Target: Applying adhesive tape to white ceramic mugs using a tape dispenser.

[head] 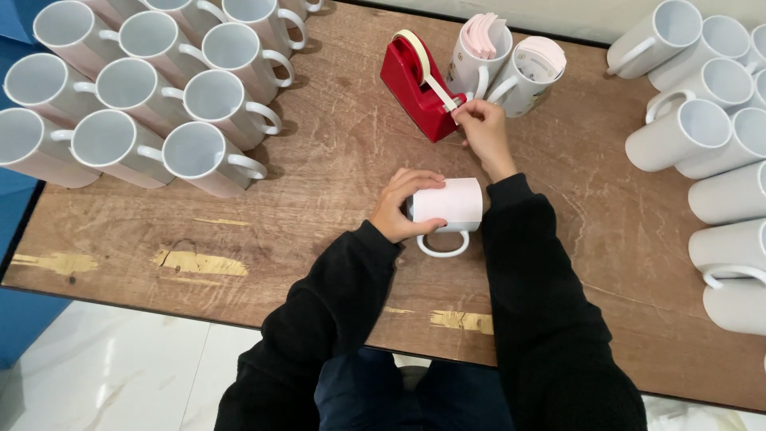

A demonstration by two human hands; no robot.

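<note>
The worn wooden tabletop [319, 239] had scratches and patches of yellowish tape or chipped finish, and it stood over a pale marble-look floor [120, 375], with something blue [16, 319] at its left edge. On the left stood a cluster of about twelve white mugs [136, 88], mouths tipped toward the camera; on the right lay about nine more white mugs [710, 104], some cut off by the frame. Behind the hands sat one red tape dispenser [419, 84] and two mugs stuffed with folded pink paper [511, 60]. Near the tabletop's middle, a white mug [447, 211] lay on its side, handle toward the person, wrapped in a pale pink sheet. The left hand [403, 203] held that mug at its open end, fingers curled around it. The right hand [483, 132] pinched the tape end at the dispenser, fingers narrow.
</note>
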